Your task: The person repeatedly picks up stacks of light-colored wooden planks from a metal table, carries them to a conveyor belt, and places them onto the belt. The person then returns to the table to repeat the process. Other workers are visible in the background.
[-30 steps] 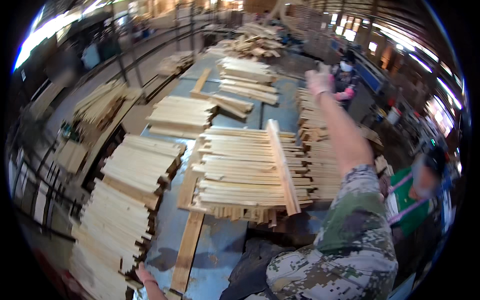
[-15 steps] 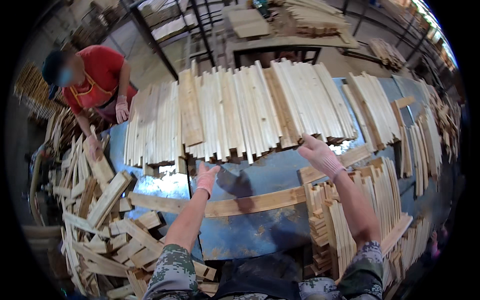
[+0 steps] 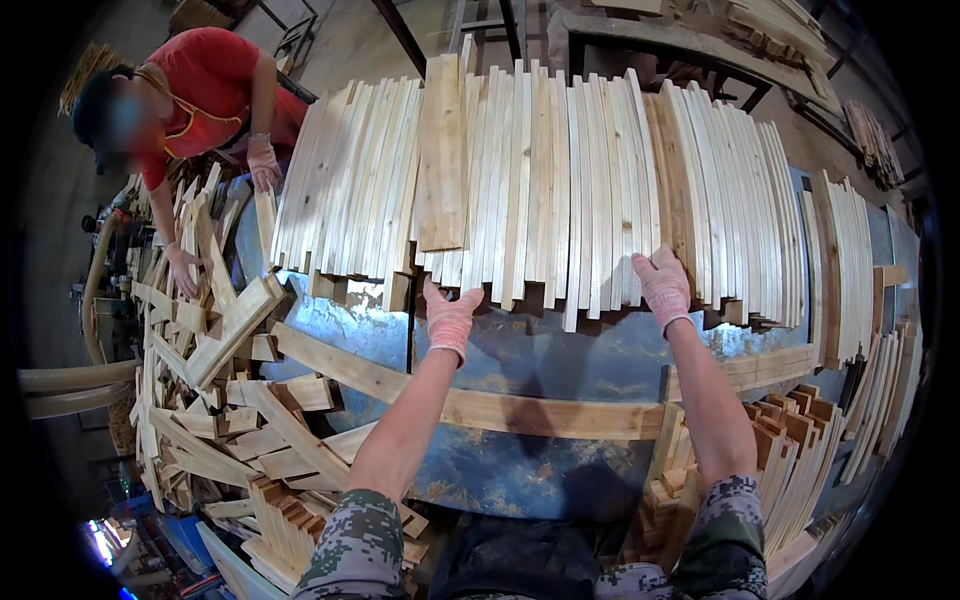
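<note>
A long row of pale wooden strips (image 3: 545, 190) lies side by side on the blue table (image 3: 540, 470), their near ends uneven. My left hand (image 3: 452, 320), in a pinkish glove, touches the near ends just right of a wide board (image 3: 442, 180) lying on top; its thumb and fingers are apart. Farther right, my right hand (image 3: 664, 288), gloved alike, rests against the ends beside a browner strip (image 3: 676, 190), fingers spread and thumb apart. Neither hand is wrapped round a strip. Some fingertips are hidden at the ends. A long flat board (image 3: 550, 416) lies crosswise nearer me.
A jumbled heap of wood offcuts (image 3: 255, 450) lies at left, where a co-worker in a red shirt (image 3: 215, 70) reaches in with a gloved hand (image 3: 182, 270). Stacked strips (image 3: 800, 440) stand at near right, beyond a shorter crosswise board (image 3: 765, 370). More strips (image 3: 845, 260) lie far right.
My view has shifted. My right hand has moved left along the strip ends, past the browner strip, and its fingers have spread. My left hand has come up against the ends.
</note>
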Demonstrator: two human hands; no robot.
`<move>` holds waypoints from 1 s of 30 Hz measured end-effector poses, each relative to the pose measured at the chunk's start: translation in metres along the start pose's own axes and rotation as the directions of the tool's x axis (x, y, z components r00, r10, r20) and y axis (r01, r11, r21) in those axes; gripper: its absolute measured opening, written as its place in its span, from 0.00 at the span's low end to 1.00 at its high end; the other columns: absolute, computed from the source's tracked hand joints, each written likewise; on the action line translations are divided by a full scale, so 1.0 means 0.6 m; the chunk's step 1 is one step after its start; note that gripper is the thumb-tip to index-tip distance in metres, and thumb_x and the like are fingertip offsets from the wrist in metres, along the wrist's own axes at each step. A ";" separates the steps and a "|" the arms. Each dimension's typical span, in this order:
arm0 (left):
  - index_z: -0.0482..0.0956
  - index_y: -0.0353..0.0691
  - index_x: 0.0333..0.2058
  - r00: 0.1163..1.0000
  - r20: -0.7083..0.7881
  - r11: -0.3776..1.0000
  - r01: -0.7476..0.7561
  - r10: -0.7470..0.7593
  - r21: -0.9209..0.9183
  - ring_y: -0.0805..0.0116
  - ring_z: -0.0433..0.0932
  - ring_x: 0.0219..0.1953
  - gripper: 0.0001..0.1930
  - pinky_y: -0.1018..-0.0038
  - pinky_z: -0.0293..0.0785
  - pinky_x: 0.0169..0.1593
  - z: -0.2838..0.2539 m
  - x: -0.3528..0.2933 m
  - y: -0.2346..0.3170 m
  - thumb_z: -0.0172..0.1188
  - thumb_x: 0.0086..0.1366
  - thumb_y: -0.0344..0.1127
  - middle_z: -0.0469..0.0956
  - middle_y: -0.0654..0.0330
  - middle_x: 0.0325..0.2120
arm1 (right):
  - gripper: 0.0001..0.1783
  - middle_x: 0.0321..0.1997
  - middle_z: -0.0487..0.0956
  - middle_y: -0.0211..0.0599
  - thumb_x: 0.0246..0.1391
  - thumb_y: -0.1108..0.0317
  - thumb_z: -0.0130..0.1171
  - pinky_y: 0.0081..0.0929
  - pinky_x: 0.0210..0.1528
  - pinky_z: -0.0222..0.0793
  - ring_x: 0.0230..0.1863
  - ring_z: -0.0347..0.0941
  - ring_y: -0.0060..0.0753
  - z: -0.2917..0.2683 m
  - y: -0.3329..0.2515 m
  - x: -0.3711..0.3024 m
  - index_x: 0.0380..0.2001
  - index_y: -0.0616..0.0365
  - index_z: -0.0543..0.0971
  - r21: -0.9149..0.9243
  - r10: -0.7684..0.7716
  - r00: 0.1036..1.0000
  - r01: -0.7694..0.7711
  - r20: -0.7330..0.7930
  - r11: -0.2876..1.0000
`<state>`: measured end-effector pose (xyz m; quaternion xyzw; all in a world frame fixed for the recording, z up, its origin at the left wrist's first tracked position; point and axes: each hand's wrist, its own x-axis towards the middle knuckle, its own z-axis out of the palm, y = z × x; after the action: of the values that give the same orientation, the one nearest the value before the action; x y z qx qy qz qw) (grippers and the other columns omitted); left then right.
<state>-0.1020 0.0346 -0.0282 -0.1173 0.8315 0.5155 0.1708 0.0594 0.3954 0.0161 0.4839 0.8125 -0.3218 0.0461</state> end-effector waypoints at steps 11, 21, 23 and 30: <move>0.49 0.29 0.76 0.998 0.041 0.803 0.010 -0.043 0.596 0.43 0.74 0.67 0.67 0.62 0.71 0.69 -0.017 0.007 0.048 0.84 0.46 0.52 0.71 0.35 0.67 | 0.49 0.65 0.79 0.61 0.59 0.28 0.61 0.48 0.67 0.71 0.68 0.74 0.58 -0.029 -0.051 0.020 0.62 0.67 0.77 -0.165 0.169 0.973 -0.143 0.158 0.976; 0.62 0.33 0.63 0.989 -0.095 0.875 -0.053 0.112 0.481 0.39 0.82 0.51 0.47 0.55 0.77 0.59 -0.001 -0.017 0.052 0.77 0.48 0.40 0.82 0.40 0.49 | 0.46 0.56 0.83 0.61 0.58 0.28 0.61 0.51 0.61 0.74 0.60 0.79 0.61 0.009 -0.044 0.001 0.51 0.68 0.82 -0.173 0.112 0.992 -0.120 -0.055 0.978; 0.63 0.32 0.63 0.987 -0.095 0.881 -0.072 0.131 0.467 0.40 0.82 0.52 0.46 0.56 0.77 0.59 -0.015 -0.046 0.048 0.77 0.47 0.40 0.81 0.41 0.49 | 0.44 0.54 0.83 0.61 0.59 0.30 0.61 0.51 0.60 0.75 0.59 0.80 0.61 0.002 -0.043 -0.016 0.50 0.68 0.83 -0.181 0.108 0.993 -0.116 -0.056 0.977; 0.67 0.31 0.61 0.992 -0.091 0.900 -0.042 0.091 0.434 0.44 0.81 0.52 0.43 0.59 0.76 0.61 -0.104 -0.185 0.039 0.76 0.47 0.36 0.80 0.41 0.50 | 0.41 0.52 0.84 0.61 0.59 0.32 0.62 0.50 0.59 0.77 0.58 0.81 0.61 -0.029 -0.010 -0.174 0.46 0.67 0.84 -0.213 0.133 0.991 -0.128 0.010 0.969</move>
<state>-0.0192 -0.0091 0.0618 -0.0762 0.9364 0.3173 0.1291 0.1134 0.3245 0.0731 0.5246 0.8081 -0.2356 0.1279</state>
